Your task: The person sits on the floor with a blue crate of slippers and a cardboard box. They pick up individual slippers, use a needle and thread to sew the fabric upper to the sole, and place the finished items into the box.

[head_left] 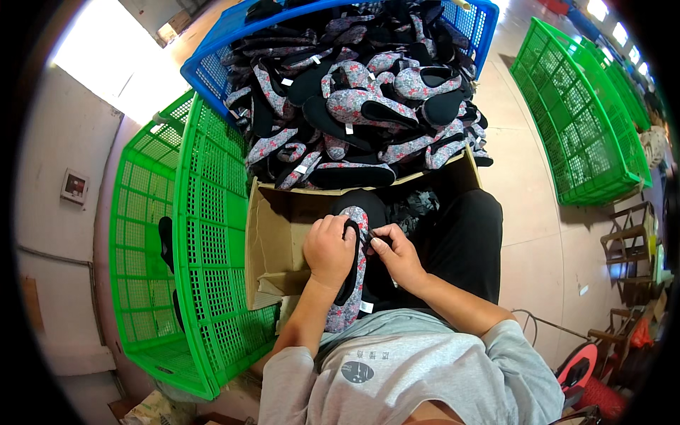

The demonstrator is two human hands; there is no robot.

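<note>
A grey floral slipper (pixel 345 314) with red flowers and a black lining lies lengthwise over my lap, its toe pointing away from me. My left hand (pixel 329 251) is wrapped over its left side near the opening. On the slipper's right edge, the thumb and fingers of my right hand (pixel 398 260) are pinched together at a small dark bit that is too small to name. A little white tag (pixel 366 307) sticks out near the heel. Just beyond my hands rises a big heap of similar slippers (pixel 368 106), several showing white tags.
The heap fills a blue plastic crate (pixel 205 67) and reaches a cardboard box (pixel 276 227) before me. Green mesh crates (pixel 212 212) stand close on my left. Another green crate (pixel 574 120) is on the tiled floor at far right, near a wooden rack (pixel 629 234).
</note>
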